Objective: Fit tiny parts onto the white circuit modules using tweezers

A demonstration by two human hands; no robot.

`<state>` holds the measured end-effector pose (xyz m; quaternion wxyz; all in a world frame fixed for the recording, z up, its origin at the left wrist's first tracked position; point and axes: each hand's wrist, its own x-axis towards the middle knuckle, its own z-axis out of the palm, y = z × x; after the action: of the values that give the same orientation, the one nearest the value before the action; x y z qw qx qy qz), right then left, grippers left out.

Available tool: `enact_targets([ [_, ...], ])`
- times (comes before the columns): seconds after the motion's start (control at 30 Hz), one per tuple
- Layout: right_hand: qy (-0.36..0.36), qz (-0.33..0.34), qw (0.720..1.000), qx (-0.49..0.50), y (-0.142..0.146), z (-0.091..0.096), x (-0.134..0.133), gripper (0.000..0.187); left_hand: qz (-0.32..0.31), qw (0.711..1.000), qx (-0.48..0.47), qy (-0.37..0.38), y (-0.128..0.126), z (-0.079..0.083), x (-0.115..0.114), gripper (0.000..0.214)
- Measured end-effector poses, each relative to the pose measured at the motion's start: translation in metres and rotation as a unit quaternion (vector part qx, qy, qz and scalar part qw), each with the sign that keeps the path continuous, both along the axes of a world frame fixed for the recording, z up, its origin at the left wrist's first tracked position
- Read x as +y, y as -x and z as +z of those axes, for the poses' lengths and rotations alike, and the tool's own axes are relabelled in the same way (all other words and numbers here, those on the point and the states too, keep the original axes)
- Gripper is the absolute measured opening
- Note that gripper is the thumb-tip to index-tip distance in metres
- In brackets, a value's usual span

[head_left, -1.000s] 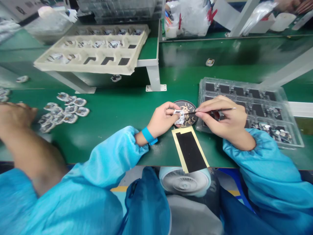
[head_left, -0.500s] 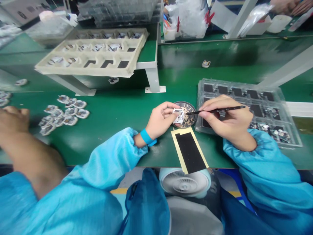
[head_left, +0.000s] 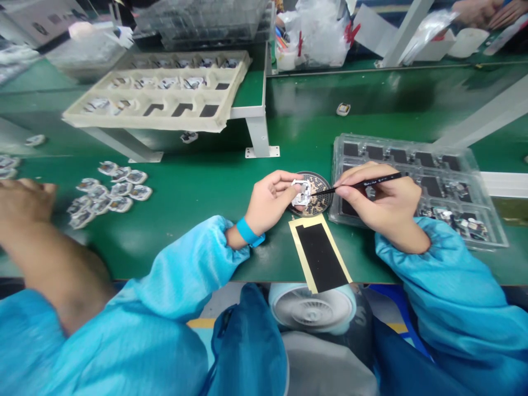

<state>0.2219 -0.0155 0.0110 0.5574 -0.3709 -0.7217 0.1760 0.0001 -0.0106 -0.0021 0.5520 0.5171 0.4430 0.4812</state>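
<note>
Above the round dish [head_left: 320, 202] on the counter [head_left: 198, 187], the left hand [head_left: 270, 201] pinches a small white part [head_left: 302, 192] and the right hand [head_left: 381, 201] grips tweezers [head_left: 358, 184] pointed at it, seemingly mid-fitting, which calls for a steady touch.

We wear a bright blue smock [head_left: 124, 352] with loose sleeves [head_left: 187, 272] gathered at elastic cuffs [head_left: 225, 234], and a blue wristband [head_left: 248, 231] just behind our bare left hand [head_left: 268, 202].

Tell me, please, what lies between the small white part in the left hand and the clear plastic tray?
In the head view, a round dark perforated dish lies there; the thin black tool in the right hand reaches across it.
</note>
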Motion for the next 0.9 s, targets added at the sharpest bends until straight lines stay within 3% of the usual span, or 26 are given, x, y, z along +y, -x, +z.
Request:
enact_targets([
  [0.27, 0.091, 0.047, 0.994, 0.046, -0.003, 0.001, 0.005, 0.02, -0.01, 0.999, -0.022, 0.027, 0.007, -0.008, 0.009, 0.032],
  [0.43, 0.092, -0.002, 0.992, 0.087, 0.0, 0.0, 0.005, 0.034, -0.006, 1.0, -0.02, 0.012, 0.01, -0.011, 0.014, 0.033],
  [0.53, 0.074, -0.084, 0.986, 0.125, -0.013, 0.01, -0.001, 0.047, 0.004, 1.0, -0.028, 0.003, 0.01, -0.01, 0.018, 0.044],
  [0.63, 0.019, -0.227, 0.968, 0.109, -0.056, 0.026, -0.01, 0.048, 0.0, 1.0, -0.025, 0.001, 0.009, -0.009, 0.018, 0.055],
  [0.73, -0.017, -0.345, 0.937, -0.049, -0.128, 0.033, -0.013, 0.038, -0.027, 1.0, 0.005, 0.007, 0.008, -0.008, 0.015, 0.048],
  [0.8, 0.024, -0.347, 0.928, -0.134, -0.179, 0.027, -0.009, 0.033, -0.047, 0.998, 0.035, 0.014, 0.007, -0.007, 0.013, 0.041],
  [0.9, 0.066, -0.279, 0.936, -0.206, -0.228, 0.005, 0.001, 0.033, -0.069, 0.996, 0.054, 0.018, 0.006, -0.004, 0.009, 0.037],
])
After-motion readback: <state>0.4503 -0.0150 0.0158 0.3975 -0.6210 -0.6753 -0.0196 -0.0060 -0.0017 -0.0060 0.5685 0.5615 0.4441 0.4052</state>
